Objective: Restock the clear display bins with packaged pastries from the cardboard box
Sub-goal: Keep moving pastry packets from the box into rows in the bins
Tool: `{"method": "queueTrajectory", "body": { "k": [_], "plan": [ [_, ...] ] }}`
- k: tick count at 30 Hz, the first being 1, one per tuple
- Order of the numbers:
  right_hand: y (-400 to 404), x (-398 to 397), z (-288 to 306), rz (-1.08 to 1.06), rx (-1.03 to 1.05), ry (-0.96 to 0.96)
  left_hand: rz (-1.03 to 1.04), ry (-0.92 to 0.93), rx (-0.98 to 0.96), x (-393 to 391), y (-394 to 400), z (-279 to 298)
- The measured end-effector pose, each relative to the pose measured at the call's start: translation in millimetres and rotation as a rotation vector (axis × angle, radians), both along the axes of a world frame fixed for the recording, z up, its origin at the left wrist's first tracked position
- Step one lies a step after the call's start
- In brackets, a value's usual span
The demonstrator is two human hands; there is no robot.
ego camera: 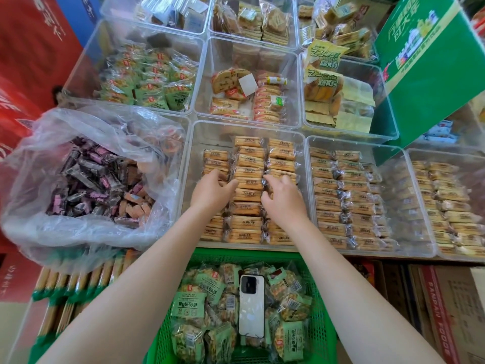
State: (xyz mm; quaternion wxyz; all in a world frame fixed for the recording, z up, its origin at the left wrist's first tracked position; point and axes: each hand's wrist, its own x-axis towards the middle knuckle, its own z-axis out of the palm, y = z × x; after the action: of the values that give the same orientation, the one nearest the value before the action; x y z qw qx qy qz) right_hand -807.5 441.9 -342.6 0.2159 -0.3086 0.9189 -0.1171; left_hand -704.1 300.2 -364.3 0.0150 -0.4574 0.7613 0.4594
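Two hands in the near-centre clear bin. Head view: left hand fingers curled, resting on the packaged pastries, left-to-middle rows; right hand fingers curled round packs at middle/right rows. Pastries lie in three rows, far to near, filling bin. Near: green basket w/ green-label snack packs, white phone on top. Left: clear plastic bag of dark wrapped sweets. Far right: green carton.

Both arms outstretched, left hand and right hand fingers curled
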Motion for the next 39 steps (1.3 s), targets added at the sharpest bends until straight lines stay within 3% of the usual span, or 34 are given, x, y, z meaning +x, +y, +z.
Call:
{"method": "queueTrajectory", "body": {
  "k": [3, 10, 15, 19, 25, 29, 35, 39],
  "plan": [
    [-10.2, -0.4, -5.1, 0.0, 0.059, -0.029, -0.004, 0.014, 0.087, -12.4, 0.7, -5.1],
    [-4.8, -4.9, -18.4, -0.008, -0.077, -0.055, 0.05, 0.132, 0.153, 3.1, 1.9, -29.2],
    [-14.8, -17.1, -13.9, 0.047, -0.005, 0.005, 0.132, 0.136, 0.271, -7.3, -10.4, -30.5],
    [-18.6, -25.0, -10.5, 0.165, 0.034, 0.062, 0.095, 0.104, 0.132, -21.4, -11.8, -28.0],
    [-20.1, -35.1, -20.0, 0.068, -0.109, 0.238, 0.119, 0.086, 0.021, -32.2, -3.0, -26.6],
    [-28.0, -27.8, -29.2, 0.107, 0.013, 0.203, 0.212, 0.08, 0.047, -53.9, -13.2, -21.4],
    [-23.7, -27.5, -36.3, 0.146, 0.017, 0.206, 0.215, 0.063, 0.053, -60.6, -12.9, -36.0],
    [-27.6, -29.6, -36.2, 0.113, -0.112, 0.256, 0.187, 0.075, 0.033, -60.4, -12.6, -39.7]
  ]
}}
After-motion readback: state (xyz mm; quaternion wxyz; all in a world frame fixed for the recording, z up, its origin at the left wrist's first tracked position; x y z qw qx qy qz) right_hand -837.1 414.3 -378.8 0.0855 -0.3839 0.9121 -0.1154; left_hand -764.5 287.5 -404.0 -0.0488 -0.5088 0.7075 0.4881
